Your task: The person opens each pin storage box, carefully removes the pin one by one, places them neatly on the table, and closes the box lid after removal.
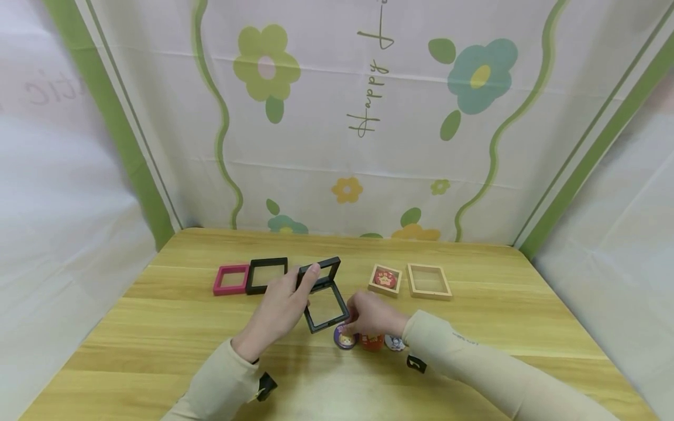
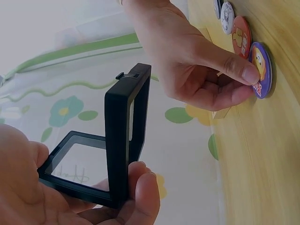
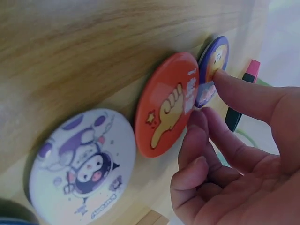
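Note:
My left hand (image 1: 281, 304) holds a hinged black display frame (image 1: 325, 307), its two clear-windowed halves swung apart. In the left wrist view, fingers curl round the lower corner of this black frame (image 2: 117, 140). To the right of it, my right hand (image 1: 375, 314) pinches a purple round button badge (image 1: 344, 338) at the edge, thumb on its printed face. This purple badge (image 3: 216, 61) still lies at the wooden table's surface. Beside it lie a red badge (image 3: 168, 105) with a yellow thumbs-up hand and a white badge (image 3: 84, 168) with a cartoon figure.
Behind my left hand stand a pink frame (image 1: 231, 279) and another black frame (image 1: 267, 275). Further right are a small wooden frame (image 1: 373, 285) with a red badge (image 1: 385, 279) inside and a larger wooden frame (image 1: 429, 282). A printed cloth (image 1: 316, 140) hangs along the table's back edge.

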Demonstrator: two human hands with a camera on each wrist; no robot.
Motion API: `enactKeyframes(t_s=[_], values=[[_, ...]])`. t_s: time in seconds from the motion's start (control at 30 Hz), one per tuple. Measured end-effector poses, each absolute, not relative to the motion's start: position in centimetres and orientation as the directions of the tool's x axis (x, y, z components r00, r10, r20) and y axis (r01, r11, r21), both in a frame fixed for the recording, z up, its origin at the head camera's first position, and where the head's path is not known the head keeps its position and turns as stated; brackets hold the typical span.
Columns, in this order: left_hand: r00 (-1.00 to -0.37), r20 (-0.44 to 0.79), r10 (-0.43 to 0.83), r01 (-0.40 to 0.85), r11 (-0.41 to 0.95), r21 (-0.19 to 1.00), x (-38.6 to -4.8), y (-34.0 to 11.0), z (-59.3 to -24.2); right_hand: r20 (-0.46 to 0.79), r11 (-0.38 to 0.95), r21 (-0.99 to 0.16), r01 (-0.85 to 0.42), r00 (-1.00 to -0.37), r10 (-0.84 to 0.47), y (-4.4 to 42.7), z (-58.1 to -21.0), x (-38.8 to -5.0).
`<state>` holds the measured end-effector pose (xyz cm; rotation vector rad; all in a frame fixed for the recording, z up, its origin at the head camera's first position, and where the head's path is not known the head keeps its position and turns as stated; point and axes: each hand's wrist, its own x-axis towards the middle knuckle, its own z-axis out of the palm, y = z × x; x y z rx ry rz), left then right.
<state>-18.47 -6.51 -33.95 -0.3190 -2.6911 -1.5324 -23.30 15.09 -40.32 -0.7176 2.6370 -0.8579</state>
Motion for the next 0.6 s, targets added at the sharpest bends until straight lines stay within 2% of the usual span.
enactKeyframes(t_s=[0.23, 0.6], values=[[-0.979, 0.119, 0.167, 0.188, 0.498, 0.847, -18.3, -6.3, -33.8, 0.045, 0.659, -0.643, -0.39, -0.878, -0.477, 16.2, -39.5, -22.9], [-0.976, 0.13, 0.177, 0.204, 0.509, 0.836, -18.4, -6.0, -34.1, 0.122, 0.623, -0.719, -0.309, -0.938, -0.325, 21.1, -37.8, -20.3]])
